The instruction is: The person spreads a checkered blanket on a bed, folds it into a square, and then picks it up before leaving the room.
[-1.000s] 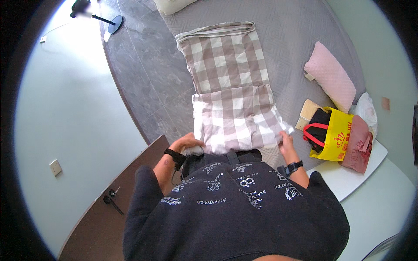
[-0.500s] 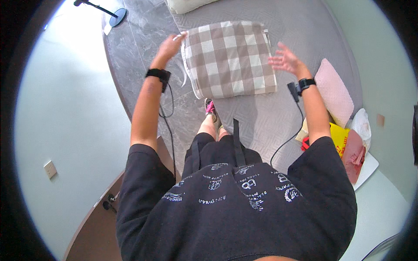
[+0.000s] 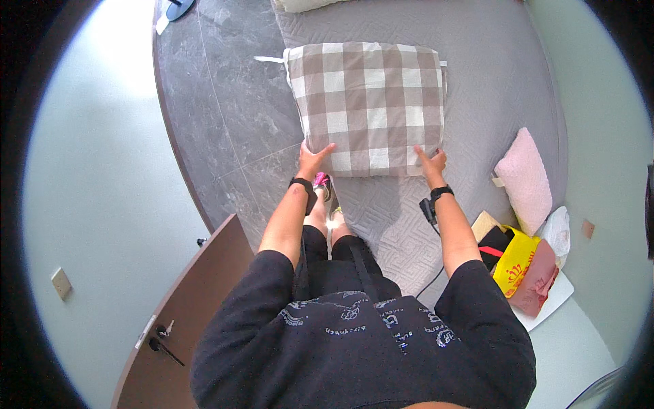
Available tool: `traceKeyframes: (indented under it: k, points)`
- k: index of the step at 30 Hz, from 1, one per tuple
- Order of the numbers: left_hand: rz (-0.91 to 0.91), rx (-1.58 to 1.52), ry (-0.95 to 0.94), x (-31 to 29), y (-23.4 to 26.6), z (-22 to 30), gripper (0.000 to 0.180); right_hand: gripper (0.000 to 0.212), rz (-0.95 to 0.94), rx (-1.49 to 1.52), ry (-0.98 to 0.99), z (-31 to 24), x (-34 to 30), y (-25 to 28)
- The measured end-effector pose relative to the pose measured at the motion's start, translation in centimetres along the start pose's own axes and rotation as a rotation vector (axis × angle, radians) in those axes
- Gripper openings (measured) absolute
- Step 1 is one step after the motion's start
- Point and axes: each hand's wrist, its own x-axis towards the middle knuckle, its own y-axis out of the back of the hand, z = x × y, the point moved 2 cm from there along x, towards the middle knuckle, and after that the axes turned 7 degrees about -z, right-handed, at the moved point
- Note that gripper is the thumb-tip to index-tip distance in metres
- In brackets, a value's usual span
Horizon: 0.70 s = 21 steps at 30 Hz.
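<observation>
A flat, padded brown-and-white checked cushion [image 3: 368, 109] with white ties at its far corners lies ahead of me, over the grey bed cover and the bed's left side. My left hand [image 3: 313, 158] grips its near left corner, with the thumb on top and the fingers at the side edge. At the near right corner, my right hand [image 3: 432, 165] holds it likewise, thumb on the cloth and fingers round the edge. The undersides of both grips are hidden by the fabric.
The grey quilted bed [image 3: 477, 88] spreads to the right. On it lies a pink pillow [image 3: 528, 177], beside a yellow bag [image 3: 516, 262] and other bags. Grey floor tiles [image 3: 235, 102] run along the left. A brown door [image 3: 197, 286] stands at lower left, near the wall.
Both hands have come back toward me from the cushion's far left corner and right side to its near corners. Its left tie now sticks out sideways. The view has shifted.
</observation>
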Motion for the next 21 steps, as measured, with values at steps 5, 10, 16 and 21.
traceKeyframes:
  k: [5, 10, 16, 21]
  points:
    - [0.008, -0.129, 0.026, -1.3, 0.8, 3.4, 0.058, 0.061, -0.081, 0.133, 0.134, 2.9, 2.9, 2.0]
    - [0.049, -0.123, -0.022, -2.8, 2.8, 3.9, 0.05, 0.04, -0.235, 0.221, 0.221, 4.4, 1.2, 2.0]
    - [0.062, 0.039, -0.057, -1.2, 4.0, 4.7, 0.05, 0.037, -0.198, -0.114, 0.129, 7.5, 1.9, 0.8]
    - [-0.327, -0.058, 0.216, -0.7, 3.3, 4.5, 0.061, 0.049, -0.02, -0.152, 0.01, 4.7, 1.2, 0.2]
